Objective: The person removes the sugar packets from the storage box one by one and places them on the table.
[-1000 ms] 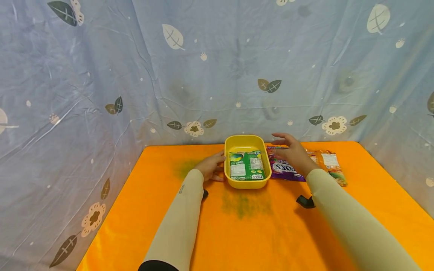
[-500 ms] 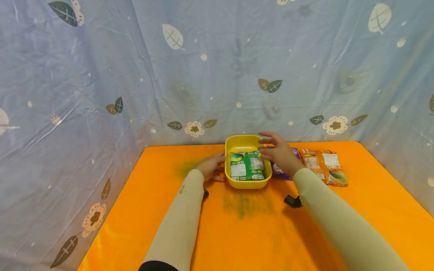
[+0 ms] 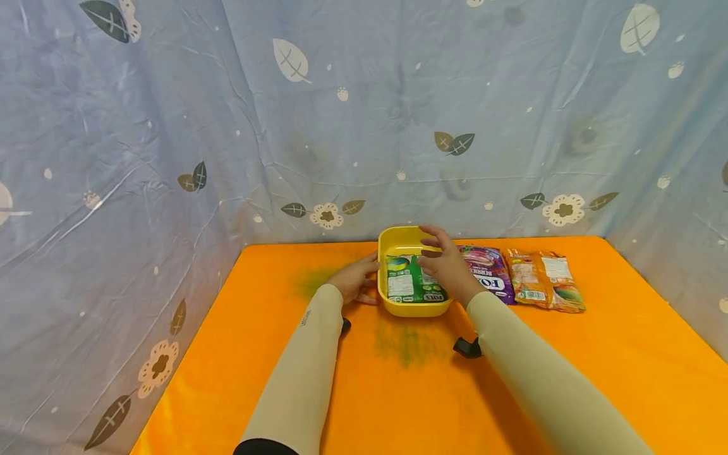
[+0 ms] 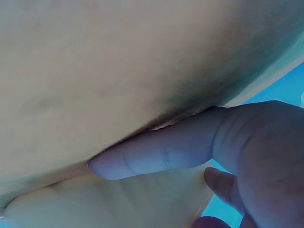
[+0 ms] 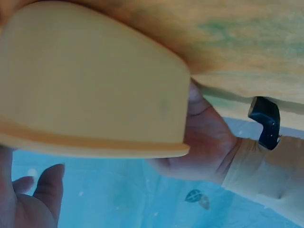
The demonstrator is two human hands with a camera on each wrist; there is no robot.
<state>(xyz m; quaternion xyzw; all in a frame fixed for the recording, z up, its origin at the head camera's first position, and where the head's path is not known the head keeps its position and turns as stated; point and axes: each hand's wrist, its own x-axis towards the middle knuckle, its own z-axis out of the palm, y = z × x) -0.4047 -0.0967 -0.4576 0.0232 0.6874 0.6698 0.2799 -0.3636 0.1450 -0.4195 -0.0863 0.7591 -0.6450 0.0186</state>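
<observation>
A yellow plastic tub [image 3: 414, 311] stands near the table's back edge with a green candy packet [image 3: 402, 285] lying inside it. Against the tub's left wall rests my left hand [image 3: 354, 282], its fingers and thumb extended; the left wrist view has the thumb [image 4: 156, 154] laid along a pale surface. My right hand [image 3: 449, 268] is over the tub's right side, fingers apart and loosely bent, holding nothing. It covers part of the green packet and the right rim. In the right wrist view its fingers [image 5: 50, 190] appear beside the tub [image 5: 95, 80].
Right of the tub lie a purple berries candy packet [image 3: 496, 281], partly behind the right hand, and an orange candy packet [image 3: 529, 281]. An orange cloth [image 3: 409, 404] with greenish stains covers the table. Blue patterned curtains [image 3: 364, 114] enclose the back and sides.
My right hand has moved left from above the purple packet to over the tub, uncovering the purple and orange packets. My left hand and the tub have stayed in place.
</observation>
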